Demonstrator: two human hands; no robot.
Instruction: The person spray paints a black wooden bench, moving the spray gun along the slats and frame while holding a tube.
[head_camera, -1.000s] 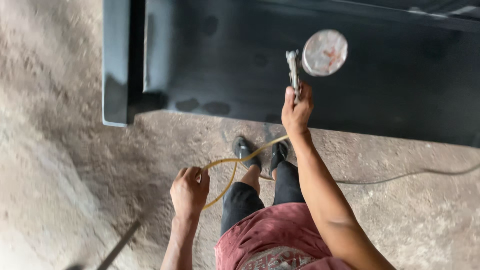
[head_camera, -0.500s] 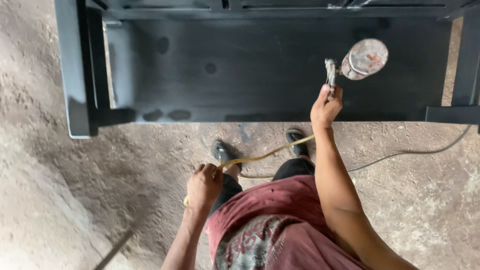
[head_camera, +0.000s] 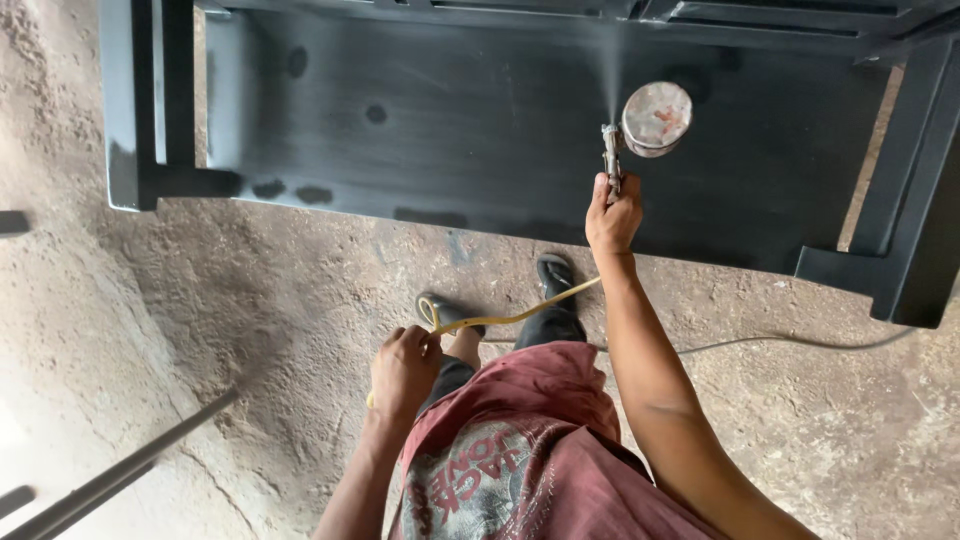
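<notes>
My right hand (head_camera: 612, 218) grips a metal spray gun (head_camera: 611, 158) with a round paint-stained cup (head_camera: 656, 118) on top. A fine mist rises from its nozzle toward the black-painted furniture frame (head_camera: 480, 130) in front of me. My left hand (head_camera: 404, 368) is closed around a loop of yellow air hose (head_camera: 500, 318) near my knee. The hose runs up from that hand to the gun. My two dark shoes (head_camera: 555, 272) stand on the concrete just below the frame's lower edge.
The frame's left leg (head_camera: 135, 110) and right leg (head_camera: 905, 230) rest on rough concrete floor (head_camera: 230, 330). A thin grey cable (head_camera: 800, 342) trails off to the right. A dark metal rod (head_camera: 120, 470) lies at the lower left.
The view has shifted, so the frame sits further right and lower. My right hand keeps the gun raised, now with visible mist. My left hand still holds the hose.
</notes>
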